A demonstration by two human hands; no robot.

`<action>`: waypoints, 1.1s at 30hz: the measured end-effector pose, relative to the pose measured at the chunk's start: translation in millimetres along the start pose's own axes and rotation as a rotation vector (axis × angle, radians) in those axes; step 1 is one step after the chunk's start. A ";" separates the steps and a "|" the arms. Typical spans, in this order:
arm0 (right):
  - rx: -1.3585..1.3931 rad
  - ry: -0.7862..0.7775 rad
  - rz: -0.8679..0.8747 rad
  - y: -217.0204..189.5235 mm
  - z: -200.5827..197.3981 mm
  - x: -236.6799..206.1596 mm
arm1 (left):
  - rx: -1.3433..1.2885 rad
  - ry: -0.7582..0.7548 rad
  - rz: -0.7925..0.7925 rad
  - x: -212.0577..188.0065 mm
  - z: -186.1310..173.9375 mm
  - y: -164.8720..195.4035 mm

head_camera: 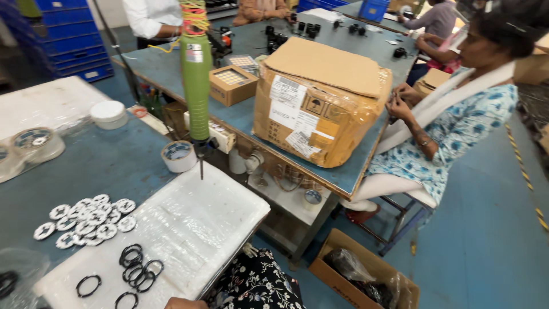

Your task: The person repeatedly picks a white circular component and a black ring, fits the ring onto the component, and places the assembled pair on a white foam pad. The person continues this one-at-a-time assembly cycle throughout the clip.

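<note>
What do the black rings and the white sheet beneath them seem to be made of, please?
The black rings look like matte rubber: thin, dull, without glare. The white sheet looks like plastic film or foam wrap: glossy, wrinkled, slightly see-through. Neither is certain.

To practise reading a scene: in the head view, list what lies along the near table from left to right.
White toothed discs → black rubber rings → white padded sheet → roll of tape → hanging green power screwdriver.

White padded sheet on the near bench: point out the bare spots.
The white padded sheet is bare across its right half, between the hanging green tool and the black rings. The blue benchtop is free between tape roll and white discs. The rings' corner is crowded.
</note>
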State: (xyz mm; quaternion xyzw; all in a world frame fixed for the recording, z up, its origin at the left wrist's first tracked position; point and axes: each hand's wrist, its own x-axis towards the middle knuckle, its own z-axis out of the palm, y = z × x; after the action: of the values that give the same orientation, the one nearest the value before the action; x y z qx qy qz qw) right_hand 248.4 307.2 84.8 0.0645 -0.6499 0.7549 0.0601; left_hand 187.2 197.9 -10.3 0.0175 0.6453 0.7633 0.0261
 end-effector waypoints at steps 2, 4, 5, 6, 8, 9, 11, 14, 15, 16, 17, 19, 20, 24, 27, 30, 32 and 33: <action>-0.128 0.091 -0.058 -7.5 10.9 -0.9 | 0.010 0.027 0.016 8.5 6.3 3.8; -0.244 0.175 -0.107 -14.0 24.1 1.5 | 0.032 0.077 0.055 18.7 -13.5 11.6; -0.298 0.226 -0.145 -17.5 25.7 4.5 | 0.060 0.116 0.072 16.9 -31.3 20.6; -0.269 0.188 -0.061 -19.1 29.4 8.4 | 0.095 0.157 0.093 11.9 -52.2 31.6; -0.187 0.094 0.104 -24.2 25.0 33.5 | 0.189 0.244 0.123 12.0 -52.1 51.0; -0.061 0.028 0.123 -26.2 21.3 52.8 | 0.255 0.285 0.131 10.6 -47.4 62.4; 0.016 0.009 0.187 -31.9 12.8 101.0 | 0.369 0.338 0.151 5.5 -37.1 90.4; -0.380 0.102 -0.057 -43.3 11.1 193.0 | 0.529 0.383 0.164 3.8 -22.7 133.3; -0.226 0.096 -0.130 -47.7 15.9 221.5 | 0.584 0.394 0.150 1.9 -18.0 145.3; -0.283 0.097 -0.083 -51.6 21.1 246.0 | 0.639 0.402 0.136 0.6 -15.8 155.2; -0.341 0.100 -0.039 -55.1 27.4 265.6 | 0.637 0.400 0.132 0.2 -16.0 163.6; -0.556 0.134 0.065 -60.8 40.2 293.7 | 0.633 0.391 0.122 2.0 -17.1 174.2; -0.532 0.100 -0.007 -63.3 45.2 301.7 | 0.626 0.396 0.136 2.6 -17.4 175.5; -0.253 0.012 -0.226 -65.1 52.0 316.4 | 0.580 0.401 0.162 5.8 -19.7 172.0; -0.187 0.021 -0.166 -59.0 44.2 297.1 | 0.506 0.393 0.220 6.5 -23.3 170.0; -0.247 0.027 -0.114 -53.6 30.4 242.4 | 0.514 0.404 0.119 3.1 -38.3 177.2; -0.297 0.062 -0.117 -52.5 19.6 198.9 | 0.654 0.495 0.145 -0.6 -55.1 185.5; -0.313 0.088 -0.104 -52.3 14.6 178.6 | 0.780 0.575 0.231 -6.1 -70.2 189.9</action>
State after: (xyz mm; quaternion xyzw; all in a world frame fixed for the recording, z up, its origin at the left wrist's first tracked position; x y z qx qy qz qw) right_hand 81.9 301.7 169.1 0.0547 -0.7520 0.6425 0.1368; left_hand 185.8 97.0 165.3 -0.1139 0.8576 0.4368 -0.2464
